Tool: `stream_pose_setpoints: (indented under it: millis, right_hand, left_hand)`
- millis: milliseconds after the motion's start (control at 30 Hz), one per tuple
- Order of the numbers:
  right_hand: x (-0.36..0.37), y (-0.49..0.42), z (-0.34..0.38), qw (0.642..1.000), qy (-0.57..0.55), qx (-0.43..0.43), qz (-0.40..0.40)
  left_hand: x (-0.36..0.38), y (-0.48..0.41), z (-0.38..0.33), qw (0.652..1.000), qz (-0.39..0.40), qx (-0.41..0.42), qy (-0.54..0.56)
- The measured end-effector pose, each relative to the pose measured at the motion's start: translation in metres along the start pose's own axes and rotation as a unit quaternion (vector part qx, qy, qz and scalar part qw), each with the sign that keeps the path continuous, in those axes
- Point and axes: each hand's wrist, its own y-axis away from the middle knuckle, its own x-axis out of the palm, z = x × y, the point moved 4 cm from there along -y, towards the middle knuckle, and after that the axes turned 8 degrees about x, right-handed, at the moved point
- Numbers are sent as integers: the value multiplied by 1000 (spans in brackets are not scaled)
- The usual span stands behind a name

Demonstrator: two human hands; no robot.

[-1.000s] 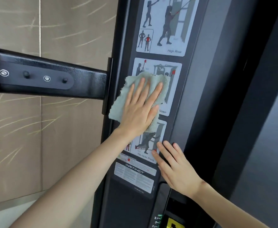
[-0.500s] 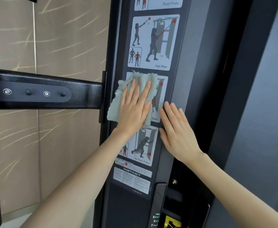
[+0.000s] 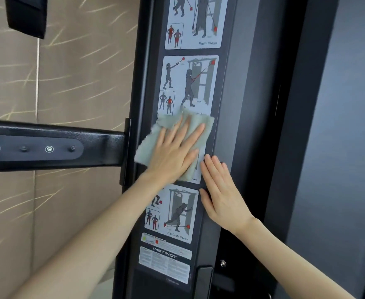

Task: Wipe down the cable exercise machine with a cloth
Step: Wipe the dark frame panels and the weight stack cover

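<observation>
- Since half a second earlier, the left hand [image 3: 175, 154] and its cloth [image 3: 196, 130] sit a little higher on the column of exercise stickers; the cloth's top edge now laps over the bottom of the high-row sticker [image 3: 189, 85], where before it lay wholly on the one below. The right hand [image 3: 222, 195] keeps much the same place beside it.
- Left fingers [image 3: 195, 131] are spread wide and laid flat on the pale green cloth, not pinching it. My reading: an open palm pushes the whole cloth against the upright panel [image 3: 231, 104], so it neither slips nor bunches on a vertical face.
- Most of one sticker is hidden under the cloth; only the letters "own" show at its lower right corner.
- Right fingers [image 3: 215, 167] lie close together, flat on the bare dark strip just right of the stickers, touching the panel and almost touching the cloth's edge. It holds nothing. Probably it steadies the body while the other arm scrubs.
- Black crossbar [image 3: 54, 145] meets the upright just left of the cloth, whose left corner reaches near the joint.
- Hip Glute Press sticker [image 3: 173, 214] lies uncovered below both hands, and the Push Press sticker [image 3: 195, 22] uncovered above.
- Judging by this, the wipe is in mid-course, with the panel's upper stickers likely due next.
</observation>
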Motion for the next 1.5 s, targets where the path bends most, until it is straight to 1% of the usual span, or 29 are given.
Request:
stream_pose_setpoints:
  millis: [67,100,233,300,333,400,500,567,667,700,767,867,933,1067,1133,1233,1267,1333,1500]
  right_hand:
    - [-2,0,0,1000,0,1,4]
    - [-3,0,1,1000,0,2,8]
    - [-3,0,0,1000,-8,7,16]
    - [-3,0,0,1000,-19,13,20]
    - [-3,0,0,999,-22,15,24]
    - [-5,1,-1,999,-22,15,35]
    - [-11,1,-2,999,4,-1,47]
    - [-15,1,-1,999,26,-9,39]
    - [-17,0,7,999,36,8,15]
    - [-19,-1,11,999,31,14,4]
    - [-22,-3,24,1000,8,21,4]
    - [-30,-10,49,997,-41,34,57]
    - [-41,-22,67,992,-73,51,93]
    - [-78,-48,104,971,-145,89,166]
    - [-106,-64,120,958,-180,105,196]
    - [-161,-95,137,947,-224,121,196]
    - [-179,-105,141,944,-237,123,193]
    - [-212,-122,144,938,-262,122,189]
    - [-266,-147,138,920,-312,125,200]
  left_hand:
    - [-10,-29,6,1000,-10,15,-11]
    - [-13,-41,9,1000,-14,9,-16]
    - [-9,-53,7,995,-48,-88,-13]
    - [-6,-42,0,989,-72,-127,24]
    - [-5,-36,-2,987,-77,-133,48]
    - [-3,-22,-3,986,-79,-125,78]
    - [2,6,-7,990,-68,-100,74]
    - [5,26,-10,993,-67,-77,62]
    - [-2,48,-11,996,-60,-40,46]
    - [-8,52,-12,997,-45,-32,49]
    - [-23,61,-12,998,20,-29,54]
    - [-61,77,-5,991,122,-37,38]
    - [-100,85,3,984,163,-67,33]
    - [-193,86,6,954,271,-130,-9]
    - [-237,73,2,939,311,-140,-44]
    - [-295,43,-10,910,380,-146,-79]
    - [-311,31,-14,901,397,-156,-82]
    - [-342,2,-20,890,406,-184,-93]
    - [-384,-61,-44,882,397,-201,-156]
